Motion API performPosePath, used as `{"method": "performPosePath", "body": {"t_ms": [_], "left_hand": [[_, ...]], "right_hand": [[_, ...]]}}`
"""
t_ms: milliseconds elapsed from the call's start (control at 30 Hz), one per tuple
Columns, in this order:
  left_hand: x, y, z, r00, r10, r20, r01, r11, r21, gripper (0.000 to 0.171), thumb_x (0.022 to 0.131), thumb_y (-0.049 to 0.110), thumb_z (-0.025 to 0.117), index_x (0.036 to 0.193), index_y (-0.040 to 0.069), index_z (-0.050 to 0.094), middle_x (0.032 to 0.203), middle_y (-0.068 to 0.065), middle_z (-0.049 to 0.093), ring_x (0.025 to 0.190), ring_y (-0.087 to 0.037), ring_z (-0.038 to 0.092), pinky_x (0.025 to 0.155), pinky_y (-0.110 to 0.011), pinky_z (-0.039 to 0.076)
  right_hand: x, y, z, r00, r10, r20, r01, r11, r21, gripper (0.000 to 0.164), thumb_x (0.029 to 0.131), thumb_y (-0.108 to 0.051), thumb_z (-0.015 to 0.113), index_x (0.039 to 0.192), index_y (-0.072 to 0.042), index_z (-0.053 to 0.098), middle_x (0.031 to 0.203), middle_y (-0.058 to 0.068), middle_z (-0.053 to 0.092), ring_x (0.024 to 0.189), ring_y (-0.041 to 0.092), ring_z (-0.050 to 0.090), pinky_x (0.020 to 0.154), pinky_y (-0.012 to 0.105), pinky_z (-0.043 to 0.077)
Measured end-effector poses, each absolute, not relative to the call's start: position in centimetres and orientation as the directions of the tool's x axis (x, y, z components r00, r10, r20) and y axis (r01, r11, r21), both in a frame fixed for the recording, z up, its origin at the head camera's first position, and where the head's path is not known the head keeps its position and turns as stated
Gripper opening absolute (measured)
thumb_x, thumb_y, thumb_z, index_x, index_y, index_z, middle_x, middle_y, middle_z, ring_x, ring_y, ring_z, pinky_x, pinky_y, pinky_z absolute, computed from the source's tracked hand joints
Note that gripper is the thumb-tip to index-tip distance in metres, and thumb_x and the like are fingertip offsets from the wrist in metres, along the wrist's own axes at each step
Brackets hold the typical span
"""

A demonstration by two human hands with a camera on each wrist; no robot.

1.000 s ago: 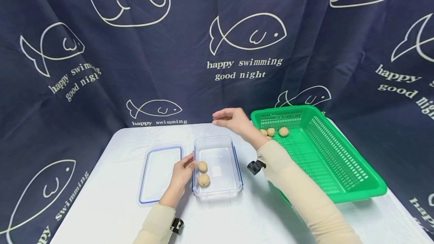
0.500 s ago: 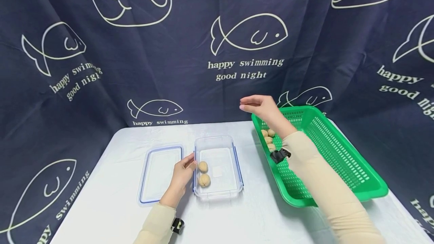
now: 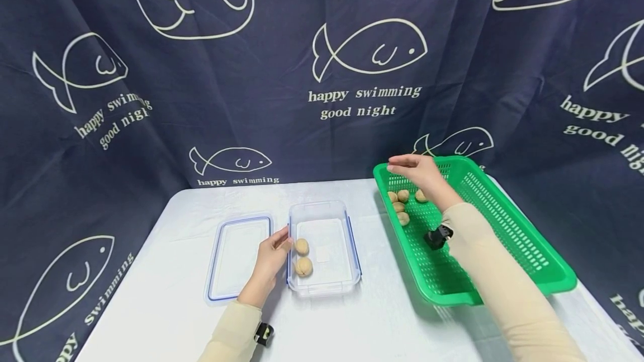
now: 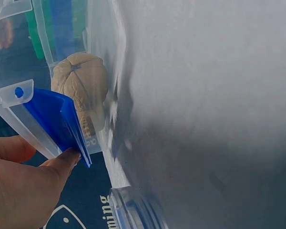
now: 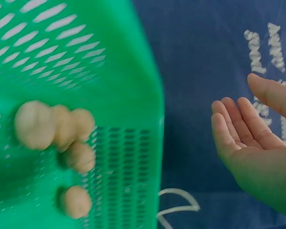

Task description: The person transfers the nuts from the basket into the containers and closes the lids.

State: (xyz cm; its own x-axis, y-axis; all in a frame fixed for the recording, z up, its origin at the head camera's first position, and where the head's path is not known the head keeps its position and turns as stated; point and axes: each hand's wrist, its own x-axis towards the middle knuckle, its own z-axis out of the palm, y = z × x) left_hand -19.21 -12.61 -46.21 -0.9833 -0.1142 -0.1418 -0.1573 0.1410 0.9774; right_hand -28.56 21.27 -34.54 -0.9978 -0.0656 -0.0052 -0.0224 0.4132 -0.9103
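Note:
A clear plastic container (image 3: 329, 239) with blue side clips stands in the middle of the table, two walnuts (image 3: 303, 266) along its left side. My left hand (image 3: 269, 258) holds its left edge; in the left wrist view the thumb rests at the lower edge of the blue clip (image 4: 57, 117). Over the far left part of a green basket (image 3: 508, 225) hovers my right hand (image 3: 417, 172), with its fingers extended and nothing in them. Several walnuts (image 5: 35, 125) lie below it, at the basket's far left end; the right wrist view shows them blurred.
A clear lid (image 3: 240, 258) with a blue seal lies left of the container on the white table (image 3: 166, 295). Behind the table hangs a dark blue cloth (image 3: 282, 99) with fish drawings. The basket's raised rim (image 3: 410, 261) stands right of the container.
My right hand has moved right, from above the table's back edge to above the basket, rising and then lowering. My left hand and the container have stayed in place.

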Motion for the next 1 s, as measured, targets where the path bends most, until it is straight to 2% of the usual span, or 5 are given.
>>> {"method": "performPosePath", "body": {"t_ms": [367,633,833,1000], "left_hand": [[-19.1,-12.6,-46.1,-0.983,-0.112,-0.144,-0.159,0.138,0.978,0.042,0.097,0.005,0.052,0.138,-0.005,0.046,0.137,-0.026,0.05,0.127,-0.037,0.048,0.108,-0.044,0.04],[-19.1,-12.6,-46.2,-0.983,-0.117,-0.142,-0.157,0.133,0.979,0.042,0.097,0.005,0.052,0.137,-0.005,0.047,0.136,-0.026,0.05,0.127,-0.038,0.048,0.108,-0.044,0.04],[-19.2,-12.6,-46.3,-0.983,-0.124,-0.139,-0.154,0.129,0.98,0.041,0.097,0.005,0.053,0.137,-0.005,0.048,0.136,-0.026,0.051,0.127,-0.037,0.049,0.108,-0.044,0.04],[-19.2,-12.6,-46.3,-0.982,-0.122,-0.145,-0.16,0.121,0.98,0.042,0.097,0.005,0.052,0.137,-0.005,0.047,0.136,-0.025,0.051,0.127,-0.037,0.048,0.109,-0.045,0.039]], "right_hand": [[-29.0,23.6,-37.7,-0.992,-0.035,-0.117,0.092,0.421,-0.902,0.048,0.094,-0.022,0.064,0.133,0.002,0.053,0.138,0.022,0.05,0.131,0.036,0.042,0.113,0.047,0.032],[-29.4,24.4,-39.7,-0.98,-0.039,-0.195,0.16,0.426,-0.891,0.049,0.095,-0.02,0.061,0.137,0.003,0.048,0.141,0.023,0.046,0.132,0.037,0.04,0.111,0.049,0.035],[-29.9,24.7,-41.3,-0.975,-0.046,-0.217,0.18,0.411,-0.894,0.049,0.094,-0.015,0.062,0.136,0.007,0.047,0.138,0.024,0.049,0.128,0.038,0.045,0.109,0.047,0.038],[-30.2,25.0,-42.2,-0.965,-0.064,-0.255,0.2,0.447,-0.872,0.047,0.096,-0.014,0.058,0.135,0.01,0.047,0.14,0.027,0.045,0.129,0.041,0.043,0.11,0.047,0.037]]}}
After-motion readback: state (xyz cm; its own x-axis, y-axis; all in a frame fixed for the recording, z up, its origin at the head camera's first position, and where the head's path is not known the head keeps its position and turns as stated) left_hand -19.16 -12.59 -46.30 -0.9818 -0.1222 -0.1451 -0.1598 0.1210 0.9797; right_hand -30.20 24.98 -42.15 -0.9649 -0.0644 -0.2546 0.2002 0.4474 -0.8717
